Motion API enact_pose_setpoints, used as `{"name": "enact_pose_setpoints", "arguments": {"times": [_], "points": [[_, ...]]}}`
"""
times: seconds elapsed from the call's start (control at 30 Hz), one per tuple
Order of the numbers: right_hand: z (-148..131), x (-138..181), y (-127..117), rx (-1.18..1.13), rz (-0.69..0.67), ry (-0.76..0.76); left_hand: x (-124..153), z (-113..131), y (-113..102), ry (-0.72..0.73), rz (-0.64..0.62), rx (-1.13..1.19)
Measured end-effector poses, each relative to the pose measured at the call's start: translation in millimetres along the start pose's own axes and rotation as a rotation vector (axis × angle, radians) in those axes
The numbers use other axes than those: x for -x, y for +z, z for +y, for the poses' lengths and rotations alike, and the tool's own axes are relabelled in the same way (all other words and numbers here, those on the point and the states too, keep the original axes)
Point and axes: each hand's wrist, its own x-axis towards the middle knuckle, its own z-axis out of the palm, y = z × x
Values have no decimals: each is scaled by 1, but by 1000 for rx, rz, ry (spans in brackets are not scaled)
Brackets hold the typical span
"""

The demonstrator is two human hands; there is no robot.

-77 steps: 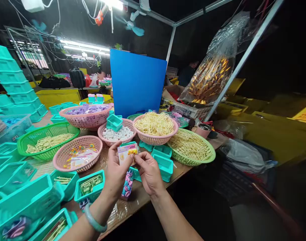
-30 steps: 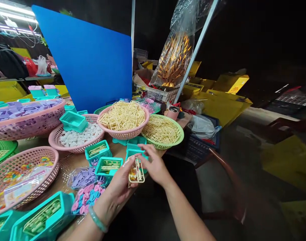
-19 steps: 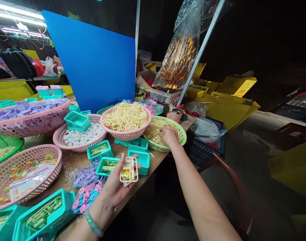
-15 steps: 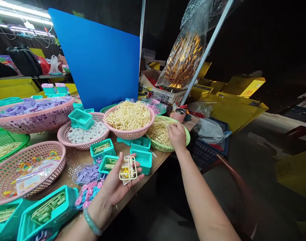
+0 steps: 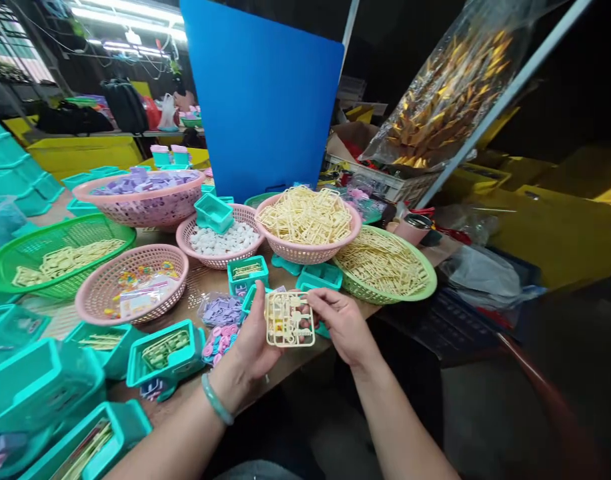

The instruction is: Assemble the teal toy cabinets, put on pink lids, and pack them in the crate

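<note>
1. While the left hand (image 5: 255, 340) grasps the cream frame (image 5: 290, 320) from its left side, thumb along the near-left edge, its fingers spread beneath and show through the openings.

2. Because the right hand (image 5: 343, 327) comes in from the opposite side, it meets the frame at the upper right edge, thumb and forefinger pinching there; the other fingers are curled in.

3. So the frame lies directly between the two hands, touching both: rightward of the left palm, leftward of the right fingertips. Neither hand is nearer, though the left seems to bear most of the weight.

4. The frame looks almost square, tilted to face the wearer, and no long axis stands out. Something yellow shows behind its left half; I cannot tell how it is held.

5. Beyond and to the right sits the green basket (image 5: 430, 283) of similar cream pieces, nearer the right hand. The pink basket (image 5: 305, 253), heaped with more, stands beyond the frame. To the left hand's left lie the pink and blue pieces (image 5: 220, 343).
</note>
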Motion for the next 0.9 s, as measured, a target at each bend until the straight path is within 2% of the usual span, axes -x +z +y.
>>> {"name": "enact_pose_setpoints", "arguments": {"times": [0.07,0.17,0.23,0.33,0.37,0.47,0.6,0.67,0.73,0.83,0.9], "points": [[7,0,27,70,10,-74,6,0,1,89,109,-62],[8,-9,52,361,46,-350,12,9,-1,226,299,-163],[-3,-25,56,563,46,-556,10,22,-3,302,373,-187],[-32,-70,49,878,16,-690,-7,49,-3,423,389,-193],[-43,-89,46,1017,-7,-691,-16,59,-2,469,390,-197],[-65,-146,47,1221,-140,-681,-50,89,5,591,399,-229],[-72,-198,59,1390,-379,-636,-90,119,13,632,363,-342],[-73,-211,58,1470,-415,-596,-99,129,13,599,324,-410],[-75,-217,51,1537,-396,-557,-102,135,10,562,295,-464],[-77,-216,38,1590,-342,-517,-104,139,4,536,283,-506],[-75,-212,35,1594,-364,-521,-105,139,1,532,285,-509]]}}
